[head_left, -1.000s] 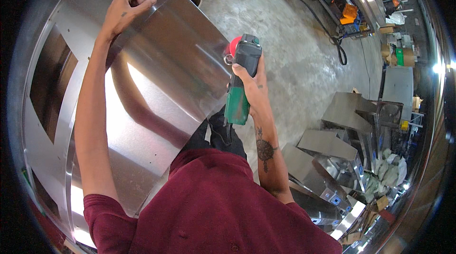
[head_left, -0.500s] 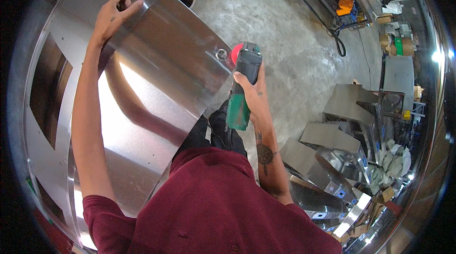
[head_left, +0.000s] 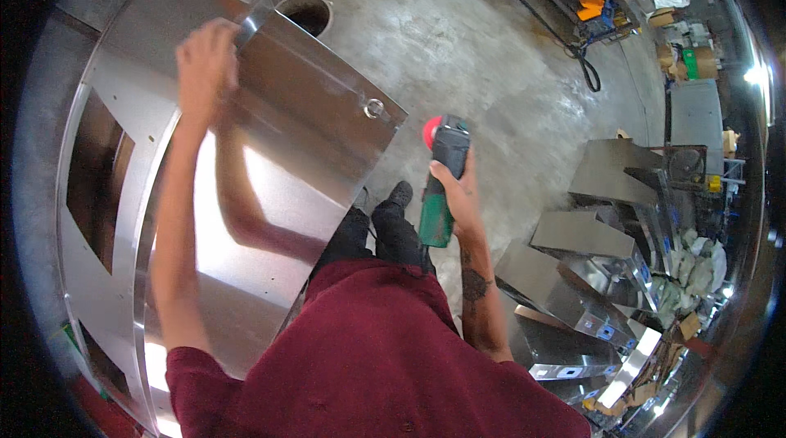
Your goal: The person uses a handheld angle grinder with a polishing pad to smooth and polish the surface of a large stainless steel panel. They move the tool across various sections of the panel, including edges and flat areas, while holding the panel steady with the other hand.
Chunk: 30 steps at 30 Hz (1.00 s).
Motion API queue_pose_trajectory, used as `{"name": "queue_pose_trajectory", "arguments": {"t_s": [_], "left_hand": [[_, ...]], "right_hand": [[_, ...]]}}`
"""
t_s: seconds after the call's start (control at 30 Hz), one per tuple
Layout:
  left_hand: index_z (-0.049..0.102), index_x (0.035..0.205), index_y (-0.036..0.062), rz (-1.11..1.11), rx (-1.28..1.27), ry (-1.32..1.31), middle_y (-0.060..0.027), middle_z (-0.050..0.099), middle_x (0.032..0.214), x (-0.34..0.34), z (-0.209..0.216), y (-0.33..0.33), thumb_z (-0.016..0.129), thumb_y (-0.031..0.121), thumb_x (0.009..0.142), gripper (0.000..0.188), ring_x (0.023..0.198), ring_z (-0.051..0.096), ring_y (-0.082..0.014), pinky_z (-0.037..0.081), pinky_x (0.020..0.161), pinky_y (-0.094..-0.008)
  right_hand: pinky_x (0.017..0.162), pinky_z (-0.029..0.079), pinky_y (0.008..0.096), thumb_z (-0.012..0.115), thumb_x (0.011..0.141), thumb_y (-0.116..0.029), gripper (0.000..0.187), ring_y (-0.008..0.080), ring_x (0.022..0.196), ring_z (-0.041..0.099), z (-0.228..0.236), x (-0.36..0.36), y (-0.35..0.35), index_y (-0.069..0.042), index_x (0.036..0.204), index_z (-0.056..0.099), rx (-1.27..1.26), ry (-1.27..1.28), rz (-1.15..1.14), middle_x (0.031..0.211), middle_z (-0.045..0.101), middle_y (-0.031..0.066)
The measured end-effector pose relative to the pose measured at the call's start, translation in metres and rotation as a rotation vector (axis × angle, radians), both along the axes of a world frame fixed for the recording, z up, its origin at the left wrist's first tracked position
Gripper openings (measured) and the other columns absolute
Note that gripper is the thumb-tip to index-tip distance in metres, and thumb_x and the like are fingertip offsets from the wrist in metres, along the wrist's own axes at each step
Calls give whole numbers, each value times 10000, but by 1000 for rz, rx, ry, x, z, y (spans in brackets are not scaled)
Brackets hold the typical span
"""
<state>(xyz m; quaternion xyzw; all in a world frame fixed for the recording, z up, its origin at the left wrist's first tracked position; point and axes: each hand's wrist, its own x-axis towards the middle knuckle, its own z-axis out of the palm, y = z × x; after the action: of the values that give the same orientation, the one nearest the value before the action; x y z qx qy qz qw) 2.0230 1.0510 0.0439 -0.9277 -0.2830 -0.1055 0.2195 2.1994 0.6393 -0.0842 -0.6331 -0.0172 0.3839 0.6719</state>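
An angle grinder (head_left: 450, 145) with a red disc and a green rear body is gripped in my right hand (head_left: 463, 196). It is held over the floor, apart from the right edge of a large shiny sheet-metal piece (head_left: 303, 86). My left hand (head_left: 206, 68) is at the raised upper fold of the metal. Its fingers are smeared by motion, so I cannot tell whether it touches the fold. A small metal ring (head_left: 373, 108) sits near the metal's right corner.
Several bent metal boxes (head_left: 602, 233) stand on the concrete floor (head_left: 524, 86) to the right. A round bin (head_left: 323, 24) stands beyond the metal piece. A black hose (head_left: 586, 69) lies at the upper right, near an orange item (head_left: 591, 0).
The grinder in my right hand has moved right and nearer to me, away from the metal's edge. My left hand has shifted slightly right and nearer, with its fingers now blurred.
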Motion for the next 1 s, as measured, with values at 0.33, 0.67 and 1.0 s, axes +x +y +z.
{"name": "queue_pose_trajectory", "arguments": {"t_s": [0.33,0.67,1.0], "left_hand": [[347,1622,-156,209,-159,-182,-362,296,1722,57,-119,-111,487,415,1104,783,1637,243,-484,162,1348,-573],[509,1542,-82,54,-605,-56,-283,466,1647,246,-101,-122,491,375,1114,626,1555,418,-421,265,1319,-574],[372,1629,-58,479,-355,-443,-299,337,1717,308,-84,-247,599,301,1076,697,1613,295,-471,202,1326,-610]], "right_hand": [[602,601,394,784,954,-250,653,230,698,685,36,35,-42,-126,1498,443,-117,18,-97,937,645,108],[600,599,386,776,976,-240,737,237,703,703,75,195,-30,-109,1574,365,10,6,-29,949,665,134],[620,610,379,766,984,-239,699,234,716,716,54,417,-21,-113,1561,393,142,9,305,983,677,141]]}}
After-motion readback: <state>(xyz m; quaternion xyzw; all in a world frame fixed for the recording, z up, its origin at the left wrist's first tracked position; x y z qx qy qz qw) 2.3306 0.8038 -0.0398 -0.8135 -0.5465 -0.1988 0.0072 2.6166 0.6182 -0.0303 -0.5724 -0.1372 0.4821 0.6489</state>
